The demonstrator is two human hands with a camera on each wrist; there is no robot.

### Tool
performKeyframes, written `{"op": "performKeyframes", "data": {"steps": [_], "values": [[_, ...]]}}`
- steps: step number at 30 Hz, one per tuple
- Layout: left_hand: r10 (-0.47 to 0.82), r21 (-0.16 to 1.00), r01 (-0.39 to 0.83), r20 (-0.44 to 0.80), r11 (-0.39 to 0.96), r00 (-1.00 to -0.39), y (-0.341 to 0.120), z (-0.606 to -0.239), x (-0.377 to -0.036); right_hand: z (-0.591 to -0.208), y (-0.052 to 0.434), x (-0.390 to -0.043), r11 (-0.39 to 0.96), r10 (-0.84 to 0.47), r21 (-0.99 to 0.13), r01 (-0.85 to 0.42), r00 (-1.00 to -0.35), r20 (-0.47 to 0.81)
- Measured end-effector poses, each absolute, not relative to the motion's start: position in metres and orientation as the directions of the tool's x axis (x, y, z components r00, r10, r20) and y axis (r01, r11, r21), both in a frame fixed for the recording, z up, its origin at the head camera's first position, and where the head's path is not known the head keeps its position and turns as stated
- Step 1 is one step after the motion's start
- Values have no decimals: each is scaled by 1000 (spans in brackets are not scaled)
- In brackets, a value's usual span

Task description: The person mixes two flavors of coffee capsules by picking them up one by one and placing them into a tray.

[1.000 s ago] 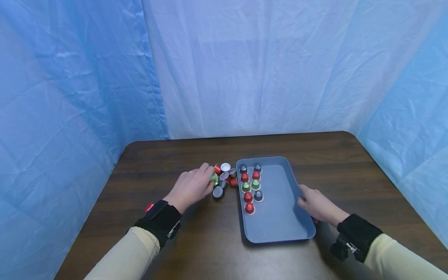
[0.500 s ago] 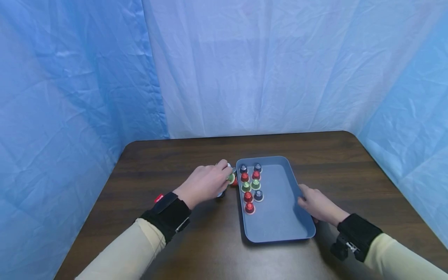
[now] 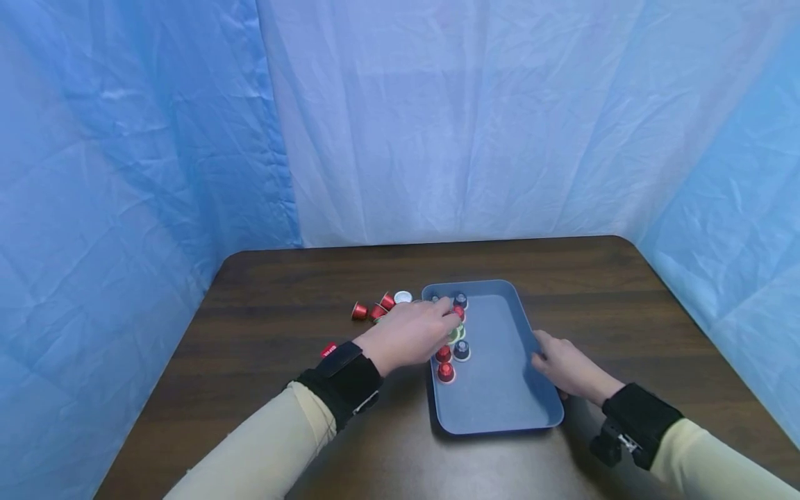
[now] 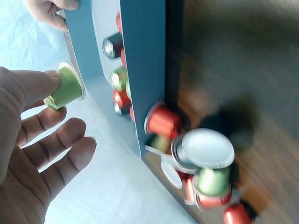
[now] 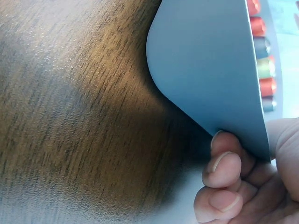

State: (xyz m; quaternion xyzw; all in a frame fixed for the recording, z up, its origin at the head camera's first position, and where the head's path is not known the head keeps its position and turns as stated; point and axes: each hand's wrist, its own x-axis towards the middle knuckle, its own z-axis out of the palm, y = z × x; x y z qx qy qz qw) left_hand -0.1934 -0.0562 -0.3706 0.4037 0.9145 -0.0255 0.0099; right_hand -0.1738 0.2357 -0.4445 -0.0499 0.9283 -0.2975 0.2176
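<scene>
My left hand (image 3: 409, 335) pinches a green coffee capsule (image 4: 68, 87) between thumb and fingertips, over the left side of a blue-grey tray (image 3: 500, 396). In the left wrist view, the capsule hangs apart from the tray wall, its other fingers loosely bent. Standing upright in the tray are two columns of capsules, among them a red capsule (image 3: 446, 372) and a dark blue capsule (image 3: 462, 349); my left hand hides several. My right hand (image 3: 571, 366) grips the tray's right wall, thumb inside and fingers curled against the outer side.
Loose capsules lie in a heap against the tray's left outer side, including a red capsule (image 3: 359, 311) and one with its white lid (image 3: 403, 296) up. A dark wooden table (image 3: 300, 278) carries everything. Blue sheets (image 3: 462, 139) hang behind and beside it.
My left hand has taken the green capsule from the heap and moved right, over the tray's left edge. Some loose red capsules now lie farther left. The right hand and tray stay put.
</scene>
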Motion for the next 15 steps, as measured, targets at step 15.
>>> {"op": "performKeyframes", "data": {"steps": [15], "values": [[760, -54, 765, -83, 642, -644, -28, -406, -189, -444, 237, -173, 822, -229, -569, 19, -904, -362]]}}
